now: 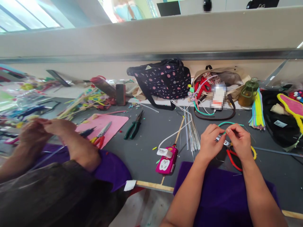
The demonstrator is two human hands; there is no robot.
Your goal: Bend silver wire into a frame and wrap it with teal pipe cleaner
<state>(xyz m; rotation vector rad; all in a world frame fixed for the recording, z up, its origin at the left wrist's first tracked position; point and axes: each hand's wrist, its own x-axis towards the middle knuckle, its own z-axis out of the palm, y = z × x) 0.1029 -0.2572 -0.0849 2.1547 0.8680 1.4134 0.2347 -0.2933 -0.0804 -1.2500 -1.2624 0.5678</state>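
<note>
Head view: both hands, left hand point(209, 140) and right hand point(240, 140), pinching green pipe cleaner point(228, 123) near worktop point(146, 145) right edge. Best to bend slowly, gripping tight.

We count two purple cloths point(222, 192) point(111, 167), two bags point(163, 80) point(227, 78), one green-handled pliers point(133, 126), one scissors point(101, 134), one green bottle point(248, 91).

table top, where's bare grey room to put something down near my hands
Free: the grey patch between the green pliers and pink power strip, and right of your right hand toward the black bag. Crowded: the wire bundle beside your left hand.
</note>
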